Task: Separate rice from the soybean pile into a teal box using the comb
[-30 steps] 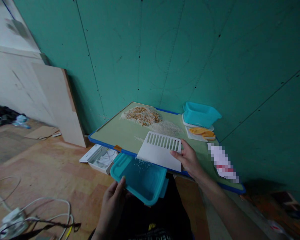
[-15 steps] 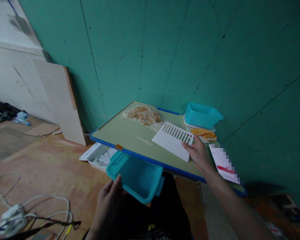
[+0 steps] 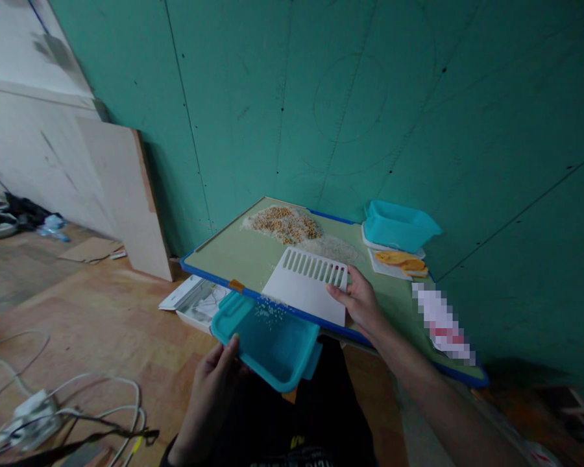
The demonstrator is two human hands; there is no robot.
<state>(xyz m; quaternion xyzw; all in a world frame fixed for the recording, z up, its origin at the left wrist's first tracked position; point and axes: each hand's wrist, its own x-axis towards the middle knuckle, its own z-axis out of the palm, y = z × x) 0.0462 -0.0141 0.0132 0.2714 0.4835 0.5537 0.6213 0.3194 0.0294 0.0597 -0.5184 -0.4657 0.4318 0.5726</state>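
My right hand (image 3: 357,298) grips a white slotted scraper (image 3: 309,292) by its right side, its plain edge low against the table's near blue edge. Small pale grains (image 3: 271,311), like rice, spill over that edge. Below them is a teal plastic tub (image 3: 277,353), held at its near left rim by my left hand (image 3: 218,364), thumb on top. Further back on the table (image 3: 224,255) lies a heap of yellow-brown kernels (image 3: 285,222) mixed with pale grains. A thin spread of pale grains (image 3: 333,248) lies to the right of the heap.
A second teal tub (image 3: 400,226) stands on the table's right side, by a folded yellow cloth (image 3: 400,261). A green wall (image 3: 233,130) rises behind. Under the table is an open white box (image 3: 199,308). Cables and a power strip (image 3: 32,418) lie on the floor at left.
My right hand has drawn the scraper left and toward me, to the table edge. The small line of grains now falls toward the tub. My left hand stays on the tub's rim.
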